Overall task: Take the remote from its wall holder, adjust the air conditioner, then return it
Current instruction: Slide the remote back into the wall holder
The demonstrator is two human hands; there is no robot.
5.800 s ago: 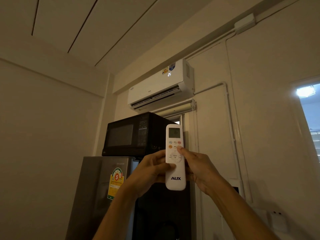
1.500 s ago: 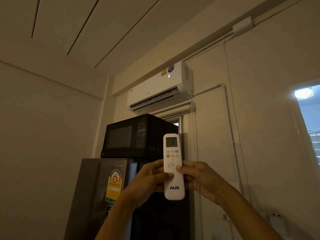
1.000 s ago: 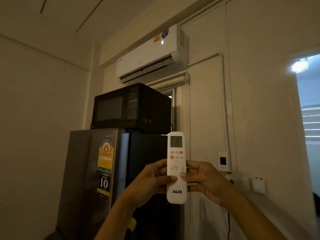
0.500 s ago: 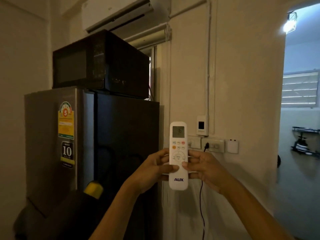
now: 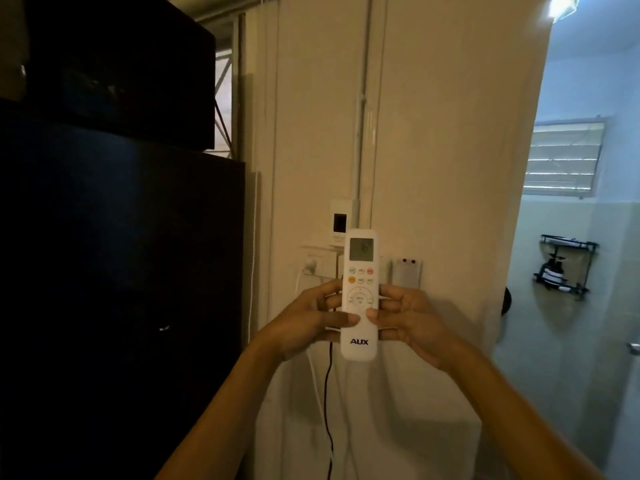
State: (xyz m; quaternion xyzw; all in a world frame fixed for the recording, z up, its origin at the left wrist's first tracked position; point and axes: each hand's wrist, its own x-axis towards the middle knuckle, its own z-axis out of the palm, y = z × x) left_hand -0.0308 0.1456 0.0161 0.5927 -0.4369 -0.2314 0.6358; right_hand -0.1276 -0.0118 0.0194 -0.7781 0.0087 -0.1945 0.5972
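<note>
A white AUX remote (image 5: 359,292) with a small grey screen stands upright in front of the cream wall. My left hand (image 5: 306,323) grips its left side and my right hand (image 5: 410,323) grips its right side, both thumbs resting on its face below the round pad. The white wall holder (image 5: 406,274) is fixed to the wall just right of the remote's upper half, with nothing in it. The air conditioner is out of the frame.
A dark fridge (image 5: 121,271) with a black microwave (image 5: 114,64) on top fills the left. Sockets and a switch plate (image 5: 320,263) sit behind the remote, with cables (image 5: 327,410) hanging down. A doorway on the right opens to a tiled room with a wire rack (image 5: 564,268).
The view has swung down and to the right, away from the air conditioner toward the sockets and holder. Both hands keep hold of the remote, now closer to the wall.
</note>
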